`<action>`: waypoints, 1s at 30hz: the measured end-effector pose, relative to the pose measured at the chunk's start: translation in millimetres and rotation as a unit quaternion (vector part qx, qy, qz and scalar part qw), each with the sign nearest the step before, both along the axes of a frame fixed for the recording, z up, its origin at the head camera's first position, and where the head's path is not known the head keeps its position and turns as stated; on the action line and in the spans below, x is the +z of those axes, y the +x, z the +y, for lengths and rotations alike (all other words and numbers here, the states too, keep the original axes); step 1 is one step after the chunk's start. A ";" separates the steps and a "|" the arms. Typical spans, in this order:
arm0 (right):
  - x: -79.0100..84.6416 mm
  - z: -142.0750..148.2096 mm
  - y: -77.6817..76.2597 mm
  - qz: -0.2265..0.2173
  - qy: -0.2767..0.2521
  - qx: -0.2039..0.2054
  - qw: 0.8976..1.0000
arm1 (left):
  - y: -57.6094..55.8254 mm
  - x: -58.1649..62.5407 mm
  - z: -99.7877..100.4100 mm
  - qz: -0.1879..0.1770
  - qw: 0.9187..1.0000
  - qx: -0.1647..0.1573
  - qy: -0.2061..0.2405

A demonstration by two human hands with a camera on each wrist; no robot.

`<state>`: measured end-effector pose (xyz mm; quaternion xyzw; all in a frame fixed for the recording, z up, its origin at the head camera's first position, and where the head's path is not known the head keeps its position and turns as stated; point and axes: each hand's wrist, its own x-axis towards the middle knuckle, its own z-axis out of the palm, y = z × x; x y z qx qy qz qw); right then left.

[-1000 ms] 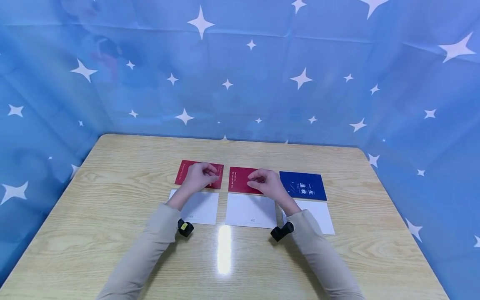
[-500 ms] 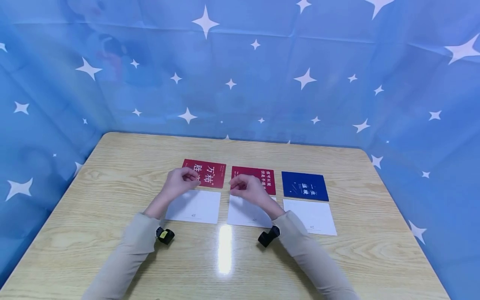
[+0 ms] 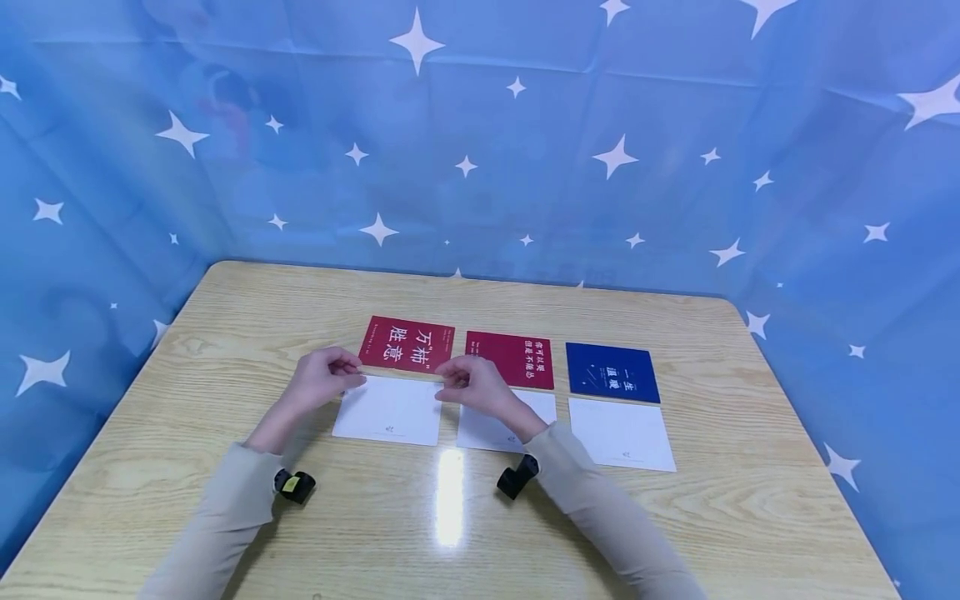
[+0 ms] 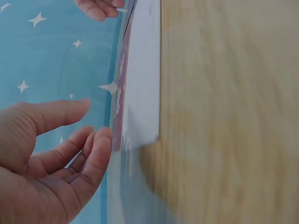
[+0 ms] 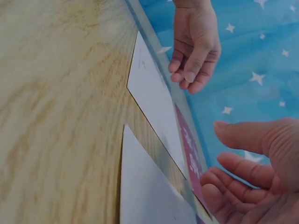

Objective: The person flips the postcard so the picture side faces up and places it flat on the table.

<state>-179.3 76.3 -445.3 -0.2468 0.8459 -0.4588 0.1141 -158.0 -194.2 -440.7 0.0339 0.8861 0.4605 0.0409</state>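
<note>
Three printed cards lie in a back row: a left red card (image 3: 408, 343) and a middle red card (image 3: 510, 358), both with white characters, then a blue card (image 3: 612, 372). A white card lies in front of each: left (image 3: 388, 412), middle (image 3: 480, 429), right (image 3: 622, 433). My left hand (image 3: 322, 379) hovers by the left pair's left edge, thumb and fingers apart in the left wrist view. Over the gap between the left and middle pairs is my right hand (image 3: 480, 385), partly covering the middle white card. Both hands hold nothing, fingers loosely bent.
The cards lie flat on a light wooden table (image 3: 712, 525) with rounded back corners. Behind it hangs a blue curtain (image 3: 525, 200) with white stars. A black wrist camera (image 3: 295, 486) sits on the left wrist and another camera (image 3: 517, 477) on the right.
Both hands have moved left, the left hand away from over the left red card and the right hand off the middle red card. More of both red cards shows; the cards keep their arrangement.
</note>
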 end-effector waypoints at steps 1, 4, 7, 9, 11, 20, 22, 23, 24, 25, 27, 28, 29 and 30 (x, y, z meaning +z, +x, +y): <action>-0.3 -1.3 0.2 -0.003 0.003 -0.001 1.000 | 1.5 0.6 -2.1 -0.009 1.000 0.002 -0.004; -1.5 -4.7 0.9 -0.010 0.020 -0.005 1.000 | 5.0 1.8 -6.5 -0.027 1.000 0.004 -0.016; -3.0 -7.5 1.6 -0.018 0.039 -0.012 0.999 | 6.7 1.7 -8.0 -0.035 0.999 0.001 -0.028; -3.9 -9.2 2.0 -0.017 0.051 -0.012 0.998 | 7.0 0.7 -8.3 -0.033 0.999 -0.004 -0.037; -4.6 -11.1 2.6 -0.014 0.061 -0.011 0.998 | 6.7 -0.9 -8.3 -0.028 0.999 -0.005 -0.045; -4.4 -21.1 5.7 0.001 0.128 -0.002 0.992 | 5.9 -5.6 -7.0 -0.019 0.998 -0.011 -0.059; -3.6 -23.1 6.8 0.004 0.145 -0.004 0.989 | 5.9 -6.0 -6.3 -0.014 0.998 -0.013 -0.062; -3.0 -24.1 7.4 0.006 0.153 -0.004 0.988 | 6.0 -6.0 -5.8 -0.012 0.998 -0.014 -0.064; -2.2 -25.1 8.0 0.007 0.160 -0.005 0.987 | 6.1 -5.9 -5.3 -0.011 0.998 -0.015 -0.066; -1.5 -26.0 8.4 0.007 0.167 -0.007 0.986 | 6.3 -5.6 -4.9 -0.010 0.998 -0.015 -0.067; 0.3 -27.5 8.6 0.009 0.180 -0.007 0.984 | 6.3 -5.1 -3.9 -0.010 0.997 -0.016 -0.069; 1.1 -28.3 8.3 0.008 0.185 -0.007 0.983 | 6.3 -4.9 -3.6 -0.011 0.997 -0.016 -0.071; 1.6 -29.0 7.8 0.007 0.192 -0.007 0.981 | 6.1 -4.7 -3.3 -0.012 0.997 -0.016 -0.072; 2.3 -29.5 7.5 0.006 0.197 -0.006 0.980 | 5.8 -4.6 -3.1 -0.013 0.997 -0.016 -0.073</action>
